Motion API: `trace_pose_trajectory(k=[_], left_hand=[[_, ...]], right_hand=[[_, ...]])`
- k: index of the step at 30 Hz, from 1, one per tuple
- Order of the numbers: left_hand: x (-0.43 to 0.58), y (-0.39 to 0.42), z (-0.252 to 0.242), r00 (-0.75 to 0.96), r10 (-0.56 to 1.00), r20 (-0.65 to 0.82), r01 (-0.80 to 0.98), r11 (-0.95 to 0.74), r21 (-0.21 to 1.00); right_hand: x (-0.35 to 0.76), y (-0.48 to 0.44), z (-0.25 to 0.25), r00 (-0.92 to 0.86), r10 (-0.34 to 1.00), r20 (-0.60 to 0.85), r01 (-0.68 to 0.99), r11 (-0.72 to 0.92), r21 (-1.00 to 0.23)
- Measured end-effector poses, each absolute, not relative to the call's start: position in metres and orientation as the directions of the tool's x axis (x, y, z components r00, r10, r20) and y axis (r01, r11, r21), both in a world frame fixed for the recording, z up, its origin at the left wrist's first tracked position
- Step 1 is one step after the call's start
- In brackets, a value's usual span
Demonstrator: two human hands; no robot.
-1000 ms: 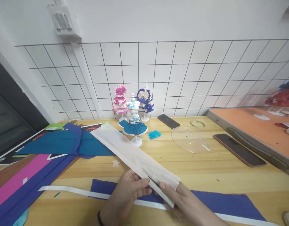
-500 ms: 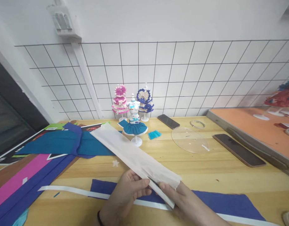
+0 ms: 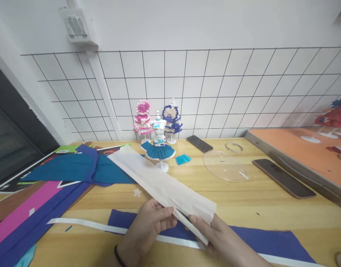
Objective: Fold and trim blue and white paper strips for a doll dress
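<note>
While hands (image 3: 152,224) (image 3: 215,231) grip it, the white paper (image 3: 156,178) has shifted slightly.

The white paper (image 3: 159,181) hid part of my right hand (image 3: 212,231) and of the blue strip (image 3: 265,237) beneath it. Far right of the paper, a red dress (image 3: 333,118) was blurred and cut off by my view's edge.

You wear a thin black band (image 3: 118,256) on your left wrist (image 3: 128,247); your left hand (image 3: 151,226) and right hand (image 3: 208,231) are bare.

Head view, forward and down, seemingly near the table (image 3: 242,204)
</note>
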State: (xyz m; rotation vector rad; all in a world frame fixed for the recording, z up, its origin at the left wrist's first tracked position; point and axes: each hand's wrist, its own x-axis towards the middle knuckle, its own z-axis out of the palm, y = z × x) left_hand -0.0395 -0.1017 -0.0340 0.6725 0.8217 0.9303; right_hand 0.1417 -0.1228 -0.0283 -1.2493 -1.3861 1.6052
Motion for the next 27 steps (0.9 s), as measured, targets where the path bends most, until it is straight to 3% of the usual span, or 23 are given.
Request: trace_pose_trajectory(k=[7, 17, 27], left_hand=[[-0.039, -0.102, -0.034, 0.334, 0.899, -0.284, -0.431, 0.413, 0.802], [-0.038, -0.102, -0.034, 0.313, 0.906, -0.284, -0.434, 0.402, 0.806], [-0.03, -0.104, -0.035, 0.314, 0.895, -0.317, -0.389, 0.426, 0.817]], right_hand=[[0.142, -0.123, -0.036, -0.322, 0.855, -0.407, 0.161, -0.375, -0.913], [0.145, -0.125, -0.022, -0.295, 0.839, -0.458, 0.225, -0.405, -0.886], [0.143, -0.125, -0.021, -0.291, 0.86, -0.419, 0.292, -0.337, -0.895]])
